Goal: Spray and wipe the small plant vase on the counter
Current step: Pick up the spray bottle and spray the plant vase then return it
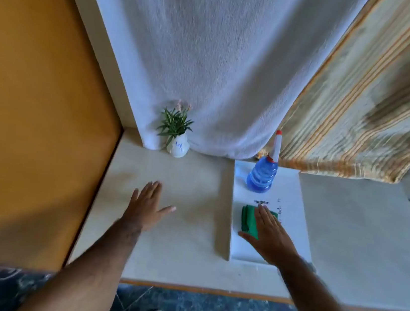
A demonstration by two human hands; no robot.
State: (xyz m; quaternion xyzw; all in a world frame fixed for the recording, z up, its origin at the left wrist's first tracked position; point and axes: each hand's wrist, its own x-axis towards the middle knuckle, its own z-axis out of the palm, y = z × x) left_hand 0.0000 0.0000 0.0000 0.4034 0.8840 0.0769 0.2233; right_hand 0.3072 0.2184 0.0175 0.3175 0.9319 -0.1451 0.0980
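Note:
A small white vase [179, 148] with a green plant and pink blooms stands at the back of the counter [183, 230], against the white curtain. To its right a blue spray bottle [262, 174] with a white and red nozzle stands upright on a white tray [292, 219]. In front of the bottle a folded green cloth [249, 218] lies on the tray. My right hand [270, 233] is flat and open over the cloth's right part, fingers together. My left hand [149, 204] hovers open above the bare counter, well in front of the vase.
An orange-brown wall [30, 106] borders the counter on the left. A white curtain [210, 64] and a striped curtain [361, 110] hang behind. The counter's front edge is near me, with dark floor and my feet below.

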